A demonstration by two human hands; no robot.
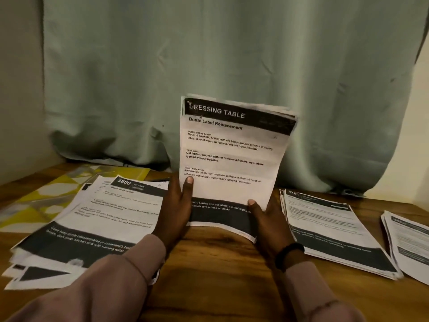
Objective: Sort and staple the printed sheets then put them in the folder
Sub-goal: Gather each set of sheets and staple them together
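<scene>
A stack of printed sheets headed "DRESSING TABLE" stands upright on its bottom edge on the wooden table. My left hand grips its lower left edge, thumb on the front page. My right hand holds the lower right corner, thumb on the dark footer band. A loose, fanned pile of sheets headed "3800 KITCHEN" lies to the left. A neater pile lies to the right, and another pile sits at the far right edge. A yellow patterned folder lies under the left pile.
A pale green curtain hangs right behind the table, close to the upright stack. A black band is on my right wrist. Bare wood shows in the middle front between my sleeves.
</scene>
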